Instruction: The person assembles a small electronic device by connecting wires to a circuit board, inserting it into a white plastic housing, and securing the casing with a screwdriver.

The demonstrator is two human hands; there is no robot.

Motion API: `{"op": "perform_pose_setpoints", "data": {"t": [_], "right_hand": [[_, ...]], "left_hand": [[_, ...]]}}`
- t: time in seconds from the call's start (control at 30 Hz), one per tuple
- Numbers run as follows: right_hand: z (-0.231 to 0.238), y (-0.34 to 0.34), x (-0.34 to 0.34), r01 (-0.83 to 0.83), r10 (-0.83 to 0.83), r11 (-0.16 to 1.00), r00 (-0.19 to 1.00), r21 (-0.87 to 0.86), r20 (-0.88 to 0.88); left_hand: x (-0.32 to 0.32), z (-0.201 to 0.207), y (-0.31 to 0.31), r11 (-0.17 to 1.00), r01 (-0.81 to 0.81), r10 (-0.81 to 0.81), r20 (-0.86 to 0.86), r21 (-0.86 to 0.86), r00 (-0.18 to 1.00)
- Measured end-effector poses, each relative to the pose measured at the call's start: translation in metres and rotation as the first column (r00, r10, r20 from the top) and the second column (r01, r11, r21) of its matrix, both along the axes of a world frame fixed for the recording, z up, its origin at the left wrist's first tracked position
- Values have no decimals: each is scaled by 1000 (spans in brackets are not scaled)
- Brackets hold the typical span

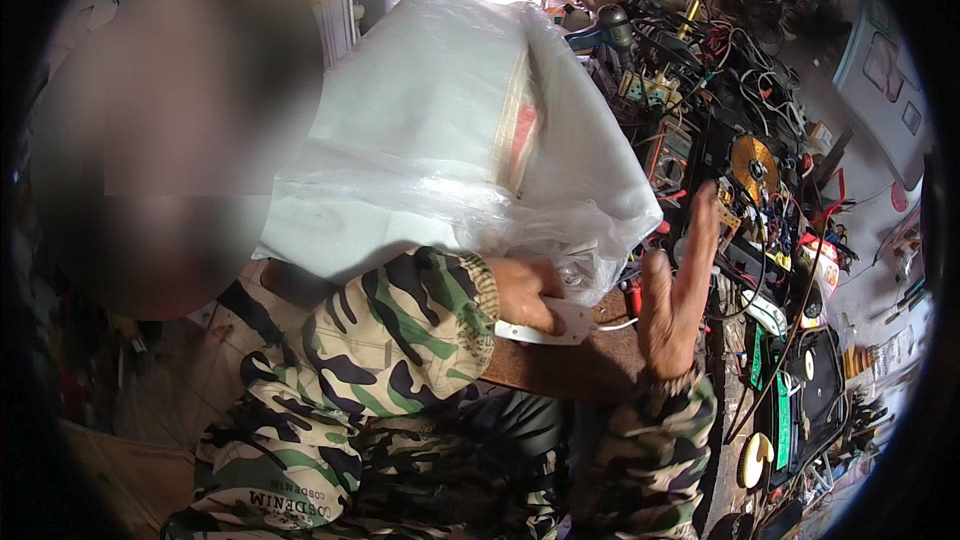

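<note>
My left hand (528, 292) is at the middle of the view, with its fingers curled over a long white power strip (562, 328). A white cord (614, 326) runs out of the strip's right end. My right hand (678, 290) is raised to the right of it, fingers stretched up and apart, with nothing in it. Just beyond my left hand lies a big pale bundle (410, 120) wrapped in clear plastic. Its crumpled plastic edge (580, 265) hangs down close to the power strip.
A brown wooden tabletop (550, 368) shows below the strip. Along the right runs a crowded bench with a multimeter (672, 155), a copper-coloured disc (754, 165), tangled cables (770, 70), green circuit boards (782, 410) and a round brush (753, 460). A blurred patch covers the left.
</note>
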State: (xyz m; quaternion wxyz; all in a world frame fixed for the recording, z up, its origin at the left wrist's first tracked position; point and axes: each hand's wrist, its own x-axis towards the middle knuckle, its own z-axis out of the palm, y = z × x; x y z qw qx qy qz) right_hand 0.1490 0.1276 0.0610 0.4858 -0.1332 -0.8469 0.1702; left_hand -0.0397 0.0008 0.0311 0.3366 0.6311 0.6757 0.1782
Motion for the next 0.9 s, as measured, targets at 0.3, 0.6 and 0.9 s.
{"op": "perform_pose_setpoints", "data": {"t": [0.3, 0.6, 0.9], "right_hand": [[-65, 16, -229, -451, 414, 892, 786, -31, 460], [-57, 14, -156, -323, 178, 939, 748, 117, 639], [62, 50, -78, -307, 579, 659, 790, -687, 203]], "left_hand": [[7, -25, 33, 970, 239, -242, 122, 38, 963], [5, -11, 27, 940, 334, -341, 182, 72, 922], [-12, -23, 20, 925, 360, -378, 171, 125, 910]]}}
